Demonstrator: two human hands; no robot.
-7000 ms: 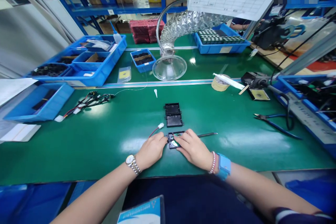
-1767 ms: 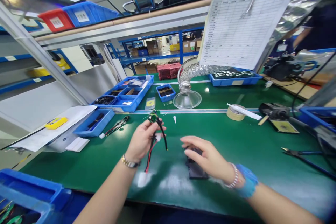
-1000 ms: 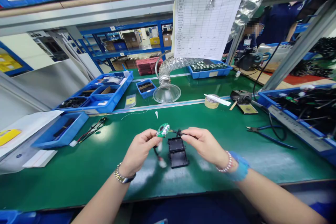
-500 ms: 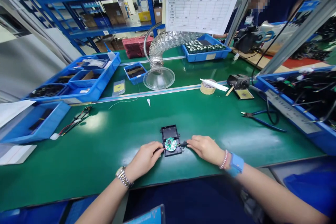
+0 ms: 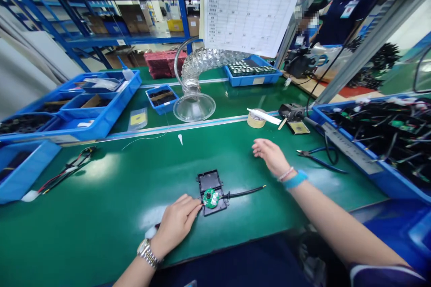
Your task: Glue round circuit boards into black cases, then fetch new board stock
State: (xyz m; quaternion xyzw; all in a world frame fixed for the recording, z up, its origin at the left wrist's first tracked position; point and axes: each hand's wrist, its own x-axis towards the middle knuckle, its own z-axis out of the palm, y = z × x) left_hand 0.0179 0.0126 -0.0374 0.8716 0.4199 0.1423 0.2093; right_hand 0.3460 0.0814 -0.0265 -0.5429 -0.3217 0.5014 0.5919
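A small black plastic case (image 5: pixel 209 181) lies opened flat on the green bench top. In its near half sits a round green circuit board (image 5: pixel 211 198), and a black cable (image 5: pixel 247 191) runs out to the right over the bench. My left hand (image 5: pixel 178 219) is closed at the case's left edge, pinching thin wires of which a bit of red shows. A white connector (image 5: pixel 151 232) pokes out beside that wrist. My right hand (image 5: pixel 271 157) hovers above the bench, right of the case, with fingers loosely extended and nothing in them.
Blue-handled pliers (image 5: pixel 321 160), a tape roll (image 5: pixel 256 119) and a blue bin (image 5: pixel 350 143) of cabled parts are to the right. A clear fume hood (image 5: pixel 194 107) stands behind. Wires (image 5: pixel 67 171) and blue trays (image 5: pixel 121 107) lie left. Another person (image 5: pixel 346 13) is at the back right.
My right hand has let go of the black cable and moved up and away to the right, its fingers opening. My left hand still pinches at the case's left edge. The view has shifted slightly.
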